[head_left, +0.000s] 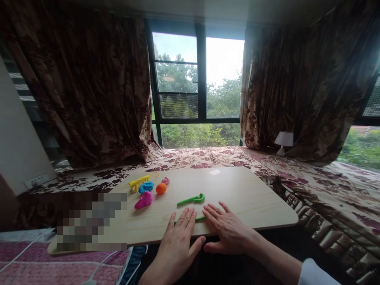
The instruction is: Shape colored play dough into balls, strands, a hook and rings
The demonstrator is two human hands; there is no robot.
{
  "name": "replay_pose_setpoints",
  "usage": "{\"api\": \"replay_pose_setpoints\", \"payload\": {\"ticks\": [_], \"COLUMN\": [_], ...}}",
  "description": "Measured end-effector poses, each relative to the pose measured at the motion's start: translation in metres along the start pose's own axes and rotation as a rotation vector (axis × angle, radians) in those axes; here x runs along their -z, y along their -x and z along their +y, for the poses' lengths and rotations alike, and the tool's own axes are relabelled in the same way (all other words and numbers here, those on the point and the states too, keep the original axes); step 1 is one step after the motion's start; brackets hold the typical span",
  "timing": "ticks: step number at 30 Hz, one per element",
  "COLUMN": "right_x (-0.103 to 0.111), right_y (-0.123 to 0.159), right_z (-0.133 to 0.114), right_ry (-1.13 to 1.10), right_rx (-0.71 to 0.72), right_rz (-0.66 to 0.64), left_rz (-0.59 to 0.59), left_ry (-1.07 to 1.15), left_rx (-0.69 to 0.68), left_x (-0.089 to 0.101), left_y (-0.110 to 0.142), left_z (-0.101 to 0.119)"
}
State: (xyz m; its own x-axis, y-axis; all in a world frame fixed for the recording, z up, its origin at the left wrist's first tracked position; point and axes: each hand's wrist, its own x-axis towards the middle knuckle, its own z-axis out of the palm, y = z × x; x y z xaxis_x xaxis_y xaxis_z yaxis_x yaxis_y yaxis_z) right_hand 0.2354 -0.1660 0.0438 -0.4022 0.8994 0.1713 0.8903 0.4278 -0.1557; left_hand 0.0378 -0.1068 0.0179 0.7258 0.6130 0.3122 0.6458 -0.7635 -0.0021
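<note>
Under both my hands lies a thin green clay strip (200, 219) on the pale wooden table (237, 190); most of it is covered. My left hand (179, 237) rests flat on its left part, fingers stretched forward. My right hand (225, 227) lies over its right end with the fingers spread. Just beyond the fingertips is a green clay piece (190, 200), long and straight with a curled right end. Farther left sit a magenta clay lump (143, 200), an orange clay ball (161, 189), a blue clay piece (146, 187), a yellow toothed piece (139, 182) and a small pink piece (165, 181).
A small white object (215, 172) lies near the table's far edge. A blurred patch (92, 223) hides the table's left part. Behind, a flowered cloth (204, 156) covers the window ledge, where a white lamp (284, 139) stands. White cables (101, 265) run at lower left.
</note>
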Motion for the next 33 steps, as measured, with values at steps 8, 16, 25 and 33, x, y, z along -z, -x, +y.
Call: {"api": "replay_pose_setpoints", "payload": {"ticks": [8,16,25,33], "right_x": [-0.01,-0.006,-0.005,-0.005], "right_y": [0.019,-0.007,0.029,-0.007], "right_z": [-0.007,0.008,-0.005,0.021], "right_ry": [-0.036,0.013,-0.059,0.001], "right_rx": [0.047,-0.022,0.024,-0.01], "right_rz": [-0.059,-0.013,-0.08,-0.057], "left_rz": [-0.054,-0.1,-0.07,-0.043], "left_ry": [0.033,0.018,0.031,-0.002], "left_rx": [-0.005,0.01,-0.028,0.059], "left_x": [-0.004,-0.006,-0.002,-0.013], "left_y": [0.011,-0.014,0.016,-0.005], "left_z": [0.018,0.002,0.007,-0.025]}}
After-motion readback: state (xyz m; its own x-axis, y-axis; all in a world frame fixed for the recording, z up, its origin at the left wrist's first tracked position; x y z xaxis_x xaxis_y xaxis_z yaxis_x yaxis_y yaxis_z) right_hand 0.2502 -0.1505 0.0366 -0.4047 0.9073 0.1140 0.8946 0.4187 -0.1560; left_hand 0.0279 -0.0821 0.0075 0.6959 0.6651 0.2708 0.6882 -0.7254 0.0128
